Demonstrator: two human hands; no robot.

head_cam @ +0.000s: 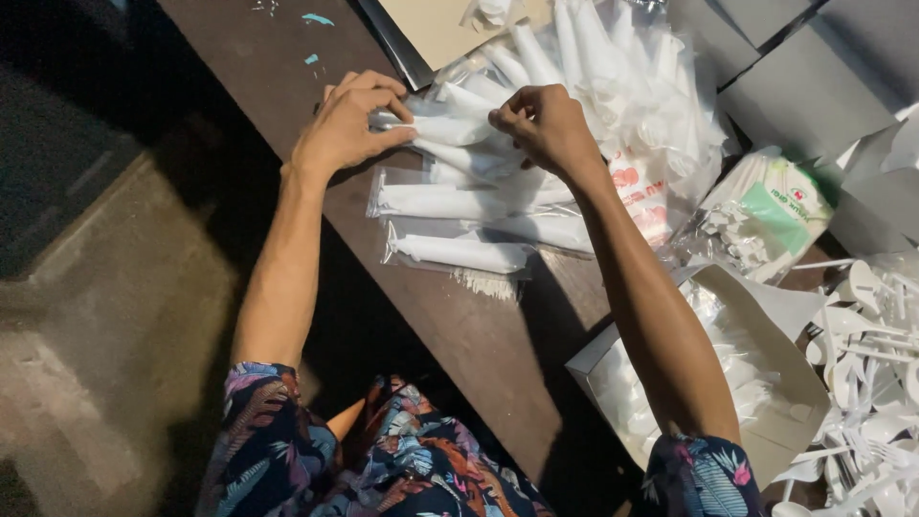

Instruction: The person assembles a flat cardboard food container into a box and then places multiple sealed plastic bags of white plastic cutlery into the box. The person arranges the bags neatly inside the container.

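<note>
Both hands pinch one clear packet (445,129), left hand (349,124) and right hand (546,129), with three filled packets (459,251) lying nearer and loose white spoons (866,349) still heaped at right.

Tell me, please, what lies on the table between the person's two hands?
In the head view, a clear packet with a rolled white napkin spans the gap from the left hand to the right hand; both pinch it.

Clear white-filled packet (448,128), flat atop packet pile
</note>
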